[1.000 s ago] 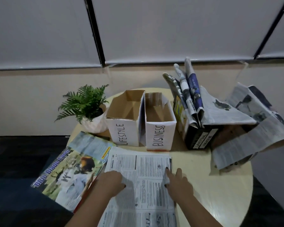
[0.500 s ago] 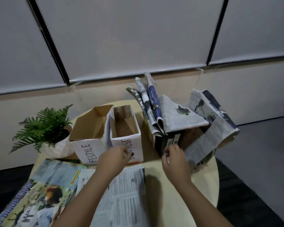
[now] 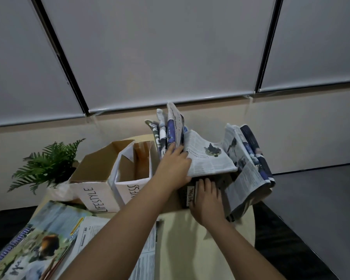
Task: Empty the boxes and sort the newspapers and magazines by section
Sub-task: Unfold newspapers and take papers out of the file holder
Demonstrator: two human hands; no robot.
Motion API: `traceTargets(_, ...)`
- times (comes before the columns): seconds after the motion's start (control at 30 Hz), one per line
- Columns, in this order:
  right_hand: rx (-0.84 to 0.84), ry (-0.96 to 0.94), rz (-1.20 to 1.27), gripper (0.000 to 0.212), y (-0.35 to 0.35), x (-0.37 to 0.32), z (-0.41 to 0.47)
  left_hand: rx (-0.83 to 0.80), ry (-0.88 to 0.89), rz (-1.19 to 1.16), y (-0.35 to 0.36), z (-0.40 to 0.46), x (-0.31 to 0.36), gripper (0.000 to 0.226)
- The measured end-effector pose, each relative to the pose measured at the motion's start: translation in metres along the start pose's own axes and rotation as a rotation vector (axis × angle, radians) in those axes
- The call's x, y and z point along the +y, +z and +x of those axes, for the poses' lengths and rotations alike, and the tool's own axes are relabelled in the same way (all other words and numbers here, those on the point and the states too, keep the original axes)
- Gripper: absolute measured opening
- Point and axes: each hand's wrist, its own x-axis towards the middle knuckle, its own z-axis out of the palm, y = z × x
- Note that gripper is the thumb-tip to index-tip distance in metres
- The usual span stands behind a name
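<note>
Both hands (image 3: 175,164) now at black box (image 3: 184,196)

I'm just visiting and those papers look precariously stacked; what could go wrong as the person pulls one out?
1. The left hand grips one upright newspaper; its neighbours could be dragged out too.
2. The folded newspapers overhang the table edge and may slide off.
3. The dark box, which the right hand steadies, might tip.

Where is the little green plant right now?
In the head view, the green plant sits at the far left edge of the round table, just left of the empty LIFESTYLE box.
</note>
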Motion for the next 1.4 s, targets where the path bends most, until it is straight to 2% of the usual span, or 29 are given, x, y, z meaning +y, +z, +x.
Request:
traceTargets(0.1,-0.028,-0.031,0.008,0.074,0.002,0.004,0.000,-0.069,-0.006,0.039,0.006,0.012,0.026,0.042)
traceTargets(0.23,-0.076,-0.062,0.014,0.073,-0.003,0.014,0.001,-0.059,-0.130,0.066,0.012,0.021,0.042,0.020)
traceTargets(0.3,-0.107,-0.074,0.022,0.076,-0.006,0.016,0.002,-0.040,-0.201,-0.006,0.008,0.025,0.039,0.013)
traceTargets(0.37,-0.137,-0.091,0.019,0.077,-0.009,0.019,0.003,0.045,-0.327,-0.181,-0.003,0.027,0.032,0.010)
traceTargets(0.43,-0.151,-0.099,0.040,0.075,-0.012,0.021,0.004,0.211,-0.492,-0.455,-0.018,0.024,0.016,0.016)
traceTargets(0.53,-0.146,-0.081,0.187,0.059,-0.024,0.019,0.012,0.420,-0.714,-0.901,-0.040,0.010,-0.017,0.024)
traceTargets(0.67,0.034,0.021,0.680,0.038,-0.044,0.006,0.026,0.567,-0.953,-1.331,-0.057,-0.027,-0.059,0.025)
traceTargets(0.77,0.096,0.083,1.138,0.039,-0.059,-0.009,0.031,0.613,-1.019,-1.617,-0.057,-0.066,-0.079,0.025)
traceTargets(0.83,0.123,0.120,1.297,0.044,-0.066,-0.019,0.034,0.582,-1.030,-1.656,-0.050,-0.094,-0.088,0.026)
traceTargets(0.93,0.094,0.163,1.341,0.058,-0.069,-0.028,0.032,0.553,-1.047,-1.751,-0.034,-0.131,-0.097,0.025)
traceTargets(1.0,0.052,0.148,1.293,0.047,-0.066,-0.032,0.027,0.544,-1.073,-1.749,-0.019,-0.155,-0.100,0.025)
traceTargets(1.1,-0.026,0.070,1.145,0.016,-0.059,-0.036,0.020,0.532,-1.132,-1.740,0.004,-0.178,-0.104,0.023)
traceTargets(1.17,-0.026,0.053,1.112,0.018,-0.054,-0.040,0.015,0.538,-1.157,-1.716,0.016,-0.187,-0.108,0.023)
traceTargets(1.23,-0.010,0.079,1.144,0.011,-0.052,-0.043,0.009,0.546,-1.164,-1.667,0.023,-0.191,-0.113,0.035)
traceTargets(1.3,0.009,0.129,1.185,0.010,-0.047,-0.049,0.004,0.501,-1.083,-1.576,0.024,-0.198,-0.116,0.059)
traceTargets(1.4,0.018,0.252,1.276,0.014,-0.041,-0.056,-0.003,0.289,-0.853,-1.380,0.024,-0.210,-0.109,0.104)
